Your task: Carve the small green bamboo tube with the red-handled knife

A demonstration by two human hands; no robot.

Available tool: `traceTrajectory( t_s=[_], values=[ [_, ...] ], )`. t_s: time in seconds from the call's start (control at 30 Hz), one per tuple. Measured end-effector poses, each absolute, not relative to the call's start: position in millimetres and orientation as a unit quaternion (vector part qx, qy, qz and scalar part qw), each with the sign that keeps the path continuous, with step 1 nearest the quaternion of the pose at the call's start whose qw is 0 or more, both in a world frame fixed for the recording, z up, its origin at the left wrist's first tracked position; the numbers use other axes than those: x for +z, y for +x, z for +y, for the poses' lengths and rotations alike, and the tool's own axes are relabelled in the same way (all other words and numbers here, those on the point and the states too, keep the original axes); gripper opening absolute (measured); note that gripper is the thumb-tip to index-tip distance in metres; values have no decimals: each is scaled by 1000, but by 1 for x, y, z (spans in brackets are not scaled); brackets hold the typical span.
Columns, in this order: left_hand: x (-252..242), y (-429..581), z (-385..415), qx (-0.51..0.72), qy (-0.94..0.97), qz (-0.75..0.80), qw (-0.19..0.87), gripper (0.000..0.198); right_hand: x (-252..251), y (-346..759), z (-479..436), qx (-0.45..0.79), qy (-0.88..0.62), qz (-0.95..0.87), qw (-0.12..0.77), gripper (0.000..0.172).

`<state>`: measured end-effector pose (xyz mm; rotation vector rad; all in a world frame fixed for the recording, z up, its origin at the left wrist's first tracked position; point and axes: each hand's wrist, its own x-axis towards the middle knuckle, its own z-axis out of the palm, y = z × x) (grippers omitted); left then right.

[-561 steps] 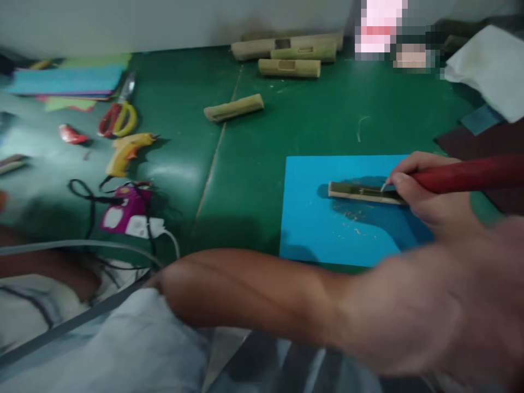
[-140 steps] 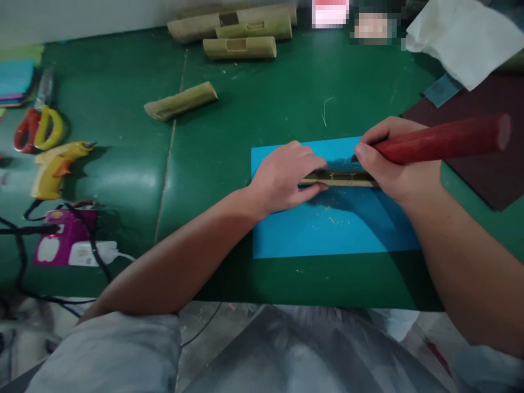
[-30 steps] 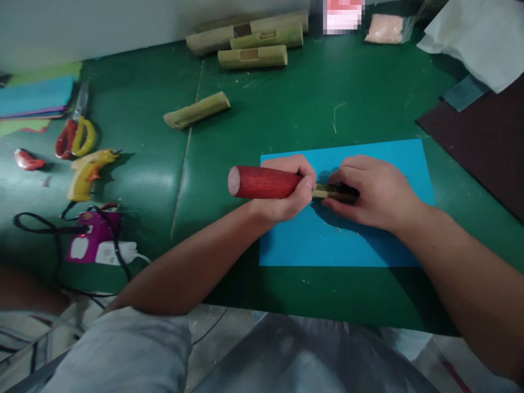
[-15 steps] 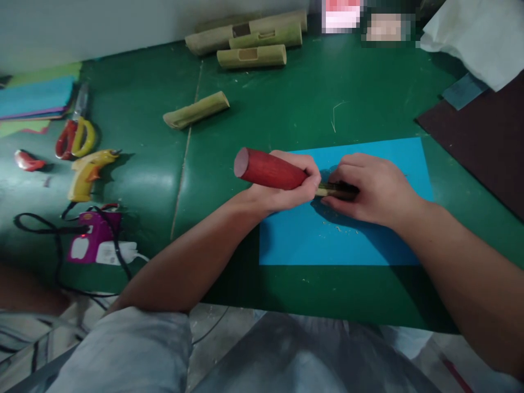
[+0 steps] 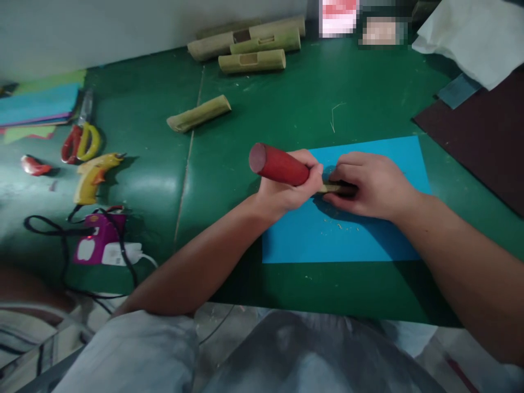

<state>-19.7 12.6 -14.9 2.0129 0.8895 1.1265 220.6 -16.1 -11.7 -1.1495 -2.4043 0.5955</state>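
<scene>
My left hand (image 5: 282, 195) is closed around the thick red wooden handle (image 5: 282, 165) of a tool, whose butt end points up and to the left. The working end of this tool is hidden by my fingers and the piece below. My right hand (image 5: 379, 185) grips a bamboo piece (image 5: 336, 188), thumb on the near side and fingers on the far side. Both hands meet over a blue sheet (image 5: 295, 248), where small pale shavings (image 5: 339, 226) lie scattered.
Several bamboo tubes (image 5: 251, 61) lie at the back, and one more bamboo piece (image 5: 200, 113) is nearer. Scissors (image 5: 88, 139), a yellow glue gun (image 5: 90, 177), a purple power strip (image 5: 95, 248) and black cables are on the left. A dark board (image 5: 483, 142) lies right.
My left hand and the red handle have shifted slightly right, toward my right hand, and the handle's tilt has changed a little. The camera view has moved slightly. My right hand keeps its grip.
</scene>
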Motion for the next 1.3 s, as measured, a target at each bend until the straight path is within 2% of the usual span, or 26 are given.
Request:
traceTrajectory(
  t_s=[0.13, 0.37, 0.6, 0.93, 1.3],
  values=[
    [-15, -19, 12, 439, 764, 357, 311, 27, -12, 223, -17, 216, -412, -859, 215, 15],
    [-14, -24, 9, 444, 771, 311, 335, 42, -7, 223, -18, 231, -426, -855, 186, 16],
    [-7, -27, 11, 397, 786, 296, 369, 35, -4, 222, -18, 233, -427, -856, 176, 15],
    [-10, -26, 13, 399, 786, 277, 384, 31, -3, 222, -17, 225, -420, -863, 171, 14],
    [-14, -19, 14, 423, 758, 327, 375, 35, -4, 224, -17, 219, -424, -862, 172, 12]
  ],
)
